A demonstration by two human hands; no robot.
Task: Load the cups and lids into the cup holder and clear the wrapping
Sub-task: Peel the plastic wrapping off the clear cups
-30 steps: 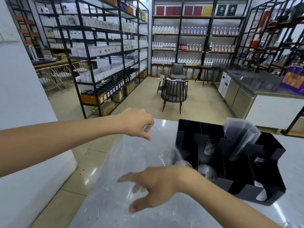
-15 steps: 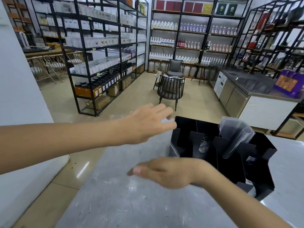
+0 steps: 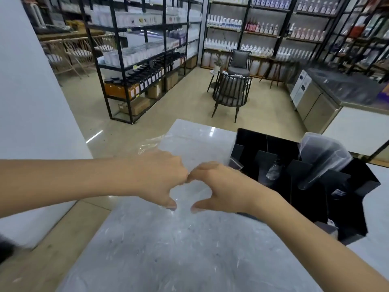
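Note:
A clear plastic wrapping (image 3: 189,144) lies spread on the grey marble counter (image 3: 168,249). My left hand (image 3: 157,175) and my right hand (image 3: 221,186) meet knuckle to knuckle over its middle, fingers curled and thumbs down, each pinching the film. To the right stands the black cup holder (image 3: 263,152) with several compartments. A stack of clear cups in a plastic sleeve (image 3: 322,159) leans out of one compartment. Clear lids (image 3: 273,171) show dimly in another.
The counter's left edge drops to a tiled floor (image 3: 126,127). A white wall (image 3: 31,102) stands at the left. Black shelving racks (image 3: 136,60) and a dark chair (image 3: 229,91) fill the room beyond. A steel counter (image 3: 336,87) runs at the right.
Both hands have come together from apart and curled onto the wrapping at its middle. The view has tilted down toward the counter.

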